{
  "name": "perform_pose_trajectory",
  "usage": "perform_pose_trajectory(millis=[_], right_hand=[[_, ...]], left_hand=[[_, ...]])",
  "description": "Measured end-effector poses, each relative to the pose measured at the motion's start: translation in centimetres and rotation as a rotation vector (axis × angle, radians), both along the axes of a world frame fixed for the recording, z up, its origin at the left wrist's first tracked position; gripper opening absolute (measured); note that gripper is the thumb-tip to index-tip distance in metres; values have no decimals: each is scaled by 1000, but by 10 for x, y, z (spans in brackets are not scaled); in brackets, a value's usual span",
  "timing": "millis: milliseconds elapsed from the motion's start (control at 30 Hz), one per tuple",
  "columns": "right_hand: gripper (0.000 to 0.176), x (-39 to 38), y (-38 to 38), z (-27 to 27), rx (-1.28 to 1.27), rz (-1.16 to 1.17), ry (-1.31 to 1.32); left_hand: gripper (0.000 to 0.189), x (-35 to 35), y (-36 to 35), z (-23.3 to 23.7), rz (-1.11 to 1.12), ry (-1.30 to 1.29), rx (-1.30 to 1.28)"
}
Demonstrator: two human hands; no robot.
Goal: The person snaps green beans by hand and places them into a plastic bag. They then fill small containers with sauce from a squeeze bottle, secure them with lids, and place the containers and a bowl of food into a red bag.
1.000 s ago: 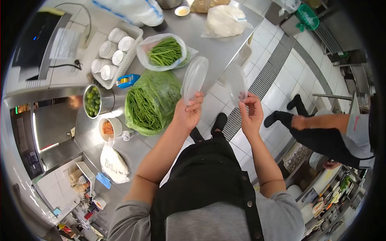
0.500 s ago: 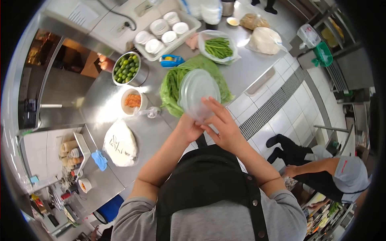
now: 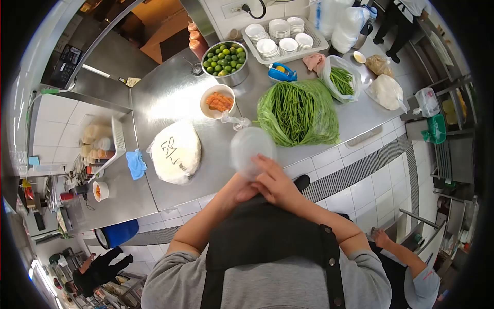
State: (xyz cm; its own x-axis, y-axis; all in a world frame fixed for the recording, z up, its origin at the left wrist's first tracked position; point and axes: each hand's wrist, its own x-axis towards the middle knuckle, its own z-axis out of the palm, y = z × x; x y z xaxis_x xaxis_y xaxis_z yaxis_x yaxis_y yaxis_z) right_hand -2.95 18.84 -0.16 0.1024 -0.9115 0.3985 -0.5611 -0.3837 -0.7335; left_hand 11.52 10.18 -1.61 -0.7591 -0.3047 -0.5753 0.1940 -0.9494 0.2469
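Note:
A round translucent lid or shallow container is held between both hands, just over the counter's front edge. My left hand grips it from below at its near rim, the fingers partly hidden. The fingers of my right hand rest on its near right part. Beyond it lies a clear crumpled plastic piece, close to a white tub of orange pieces. To the right stands a green bag of long green beans. A marked white bag lies at the left.
Behind are a pot of limes, a tray of white cups, a blue tape dispenser and a smaller bag of beans. A blue cloth lies left. A co-worker stands at lower right.
The view has turned and shifted left. The translucent item, earlier over the green bag, is now left of it, held nearer my body. Another person has come into view at lower left.

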Motion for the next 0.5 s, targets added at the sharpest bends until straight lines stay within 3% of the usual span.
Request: perform_pose_trajectory(millis=[100, 200, 233, 267, 300, 367, 433, 500], right_hand=[[23, 3, 3, -7, 149, 140, -125], [29, -6, 15, -50, 182, 277, -20], [29, -12, 20, -58, 207, 255, -11], [29, -20, 29, -64, 236, 228, -4], [29, -29, 39, -71, 270, 197, 3], [27, -56, 58, -84, 376, 121, -16], [23, -88, 80, -109, 506, 32, -37], [26, -131, 103, -135, 716, -63, 3]], left_hand=[[30, 44, -2, -58, 99, -47, -72], [33, 105, -33, -102, 195, -20, -141], [36, 102, -37, -80, 311, -478, -407], [38, 116, -49, -83, 481, -604, -545], [38, 118, -58, -65, 480, -814, -856], [37, 119, -81, -53, 504, -1041, -1195], [39, 124, -104, -68, 276, -1296, -1278], [41, 106, -106, -89, 222, -1389, -1333]])
